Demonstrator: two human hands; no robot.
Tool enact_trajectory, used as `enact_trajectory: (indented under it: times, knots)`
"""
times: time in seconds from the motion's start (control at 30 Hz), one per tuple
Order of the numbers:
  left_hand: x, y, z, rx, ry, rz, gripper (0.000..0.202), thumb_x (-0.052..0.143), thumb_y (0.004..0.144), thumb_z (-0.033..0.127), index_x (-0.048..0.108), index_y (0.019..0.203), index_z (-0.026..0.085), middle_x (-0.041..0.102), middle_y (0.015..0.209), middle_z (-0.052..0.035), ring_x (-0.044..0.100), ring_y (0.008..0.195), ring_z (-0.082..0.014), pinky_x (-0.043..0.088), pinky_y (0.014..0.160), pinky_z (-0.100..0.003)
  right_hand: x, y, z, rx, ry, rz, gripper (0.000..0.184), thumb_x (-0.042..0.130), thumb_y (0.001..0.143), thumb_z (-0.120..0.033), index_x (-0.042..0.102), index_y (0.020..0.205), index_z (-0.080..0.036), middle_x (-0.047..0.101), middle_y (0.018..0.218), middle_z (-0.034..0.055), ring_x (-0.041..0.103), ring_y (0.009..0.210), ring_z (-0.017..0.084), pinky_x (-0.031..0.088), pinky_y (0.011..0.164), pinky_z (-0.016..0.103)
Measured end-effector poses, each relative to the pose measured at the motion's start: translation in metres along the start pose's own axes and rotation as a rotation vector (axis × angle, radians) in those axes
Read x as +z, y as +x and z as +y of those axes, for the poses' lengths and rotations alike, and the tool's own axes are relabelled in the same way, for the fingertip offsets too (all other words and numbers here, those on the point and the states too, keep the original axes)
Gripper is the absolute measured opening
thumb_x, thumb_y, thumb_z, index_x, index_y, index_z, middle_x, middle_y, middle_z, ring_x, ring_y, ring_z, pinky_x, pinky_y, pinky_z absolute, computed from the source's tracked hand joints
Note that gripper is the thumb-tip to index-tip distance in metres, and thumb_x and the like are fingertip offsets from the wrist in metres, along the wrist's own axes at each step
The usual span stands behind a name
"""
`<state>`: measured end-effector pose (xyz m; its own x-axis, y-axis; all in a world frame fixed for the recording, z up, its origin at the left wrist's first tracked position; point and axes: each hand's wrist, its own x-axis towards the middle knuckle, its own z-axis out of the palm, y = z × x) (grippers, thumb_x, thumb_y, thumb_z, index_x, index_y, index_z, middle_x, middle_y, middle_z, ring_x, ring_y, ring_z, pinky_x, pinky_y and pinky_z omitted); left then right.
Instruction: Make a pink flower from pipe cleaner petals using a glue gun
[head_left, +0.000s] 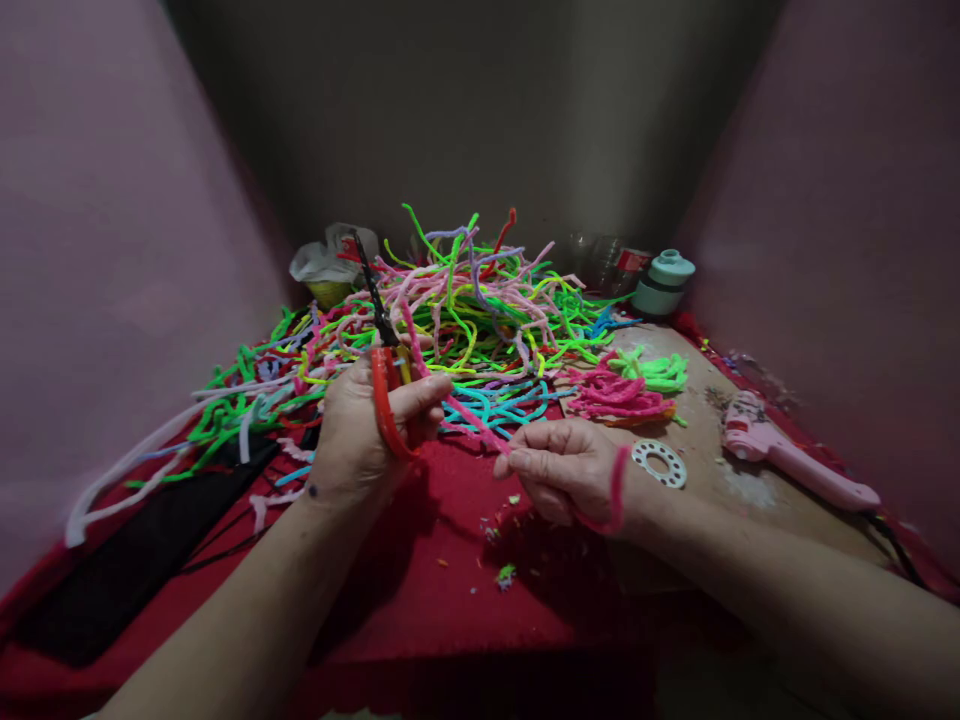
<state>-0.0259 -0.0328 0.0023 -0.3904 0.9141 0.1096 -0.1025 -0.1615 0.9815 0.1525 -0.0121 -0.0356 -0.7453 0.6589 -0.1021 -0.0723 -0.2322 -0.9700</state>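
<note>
My left hand (356,420) is closed round a pair of scissors (386,395) with red handles, their dark blades pointing up and away. A bright pink pipe cleaner (471,420) runs from beside the scissors, past my left fingertips, to my right hand (562,465). Thumb and fingers of my right hand pinch it, and a curved pink end comes out near the wrist. Whether the left fingers also grip the pipe cleaner, I cannot tell. Behind both hands lies a large tangled heap of pipe cleaners (487,320) in green, pink, yellow, blue and lilac.
On a brown board (705,400) at the right lie bundled pink pipe cleaners (619,392), a green bundle (660,370), a white disc with holes (658,463) and a pink glue gun (795,455). A teal bottle (664,283) stands behind. Scraps litter the red cloth (450,620).
</note>
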Motion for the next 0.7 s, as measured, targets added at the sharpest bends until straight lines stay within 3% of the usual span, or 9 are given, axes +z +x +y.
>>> enact_trajectory:
  times: [0.17, 0.4, 0.47, 0.57, 0.7]
  knots:
    - [-0.008, 0.007, -0.002, 0.053, -0.032, -0.023, 0.020, 0.072, 0.059, 0.017, 0.052, 0.062, 0.016, 0.052, 0.054, 0.0059, 0.049, 0.042, -0.0053, 0.042, 0.041, -0.016, -0.002, -0.001, -0.003, 0.046, 0.009, -0.032, 0.023, 0.060, 0.077, -0.034, 0.061, 0.079, -0.011, 0.044, 0.036, -0.0080, 0.035, 0.030, 0.005, 0.024, 0.034, 0.018]
    - [-0.009, 0.011, 0.002, 0.039, -0.043, 0.044, 0.027, 0.074, 0.056, 0.016, 0.048, 0.063, 0.017, 0.048, 0.050, 0.0083, 0.046, 0.038, -0.0046, 0.039, 0.037, -0.015, -0.003, 0.003, 0.001, 0.088, 0.122, -0.092, 0.021, 0.062, 0.077, -0.028, 0.064, 0.085, -0.008, 0.051, 0.042, -0.0048, 0.042, 0.034, 0.006, 0.031, 0.038, 0.019]
    - [-0.007, 0.010, 0.002, 0.008, -0.028, -0.015, 0.023, 0.073, 0.059, 0.020, 0.051, 0.068, 0.016, 0.053, 0.053, 0.0058, 0.050, 0.040, -0.0064, 0.039, 0.038, -0.017, -0.003, 0.004, 0.002, 0.082, 0.228, -0.110, 0.020, 0.061, 0.077, -0.026, 0.064, 0.085, -0.008, 0.051, 0.045, -0.0043, 0.044, 0.036, 0.006, 0.034, 0.040, 0.020]
    - [-0.001, 0.003, 0.002, -0.067, -0.012, -0.195, 0.020, 0.068, 0.066, 0.026, 0.057, 0.078, 0.013, 0.060, 0.058, 0.0001, 0.054, 0.046, -0.0089, 0.042, 0.043, -0.018, -0.005, 0.006, 0.002, 0.086, 0.418, -0.133, 0.018, 0.056, 0.081, -0.024, 0.064, 0.084, -0.009, 0.047, 0.045, -0.0055, 0.040, 0.036, 0.006, 0.035, 0.039, 0.020]
    - [0.011, -0.010, -0.003, -0.177, -0.066, -0.291, 0.030, 0.074, 0.057, 0.019, 0.057, 0.082, 0.016, 0.058, 0.059, 0.0032, 0.052, 0.046, -0.0076, 0.043, 0.043, -0.018, -0.007, 0.005, 0.002, 0.153, 0.532, -0.212, 0.017, 0.052, 0.084, -0.023, 0.063, 0.086, -0.009, 0.041, 0.045, -0.0068, 0.039, 0.038, 0.005, 0.034, 0.039, 0.018]
